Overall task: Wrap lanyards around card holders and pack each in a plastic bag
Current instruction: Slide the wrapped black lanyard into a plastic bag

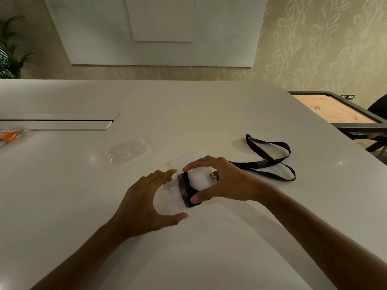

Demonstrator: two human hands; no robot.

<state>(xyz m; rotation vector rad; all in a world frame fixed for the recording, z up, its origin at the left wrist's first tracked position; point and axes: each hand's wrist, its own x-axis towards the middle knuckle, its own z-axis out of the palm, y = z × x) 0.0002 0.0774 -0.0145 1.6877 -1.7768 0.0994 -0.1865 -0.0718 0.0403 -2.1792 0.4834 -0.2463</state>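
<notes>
My right hand [222, 181] grips a white card holder [199, 178] with a black lanyard band [187, 189] wound around it. Its left end sits in the mouth of a clear plastic bag [169, 199], which my left hand [144, 204] holds between thumb and fingers. Just behind my hands, a second white card holder [186, 159] lies flat on the table. A loose black lanyard [272, 161] trails from behind my right hand out to the right.
An empty clear plastic bag [127, 152] lies on the white table [188, 114] left of centre. A bagged orange item [10, 135] sits at the far left edge, near a cable slot [62, 122]. A carrom board [335, 110] stands beyond the table's right edge.
</notes>
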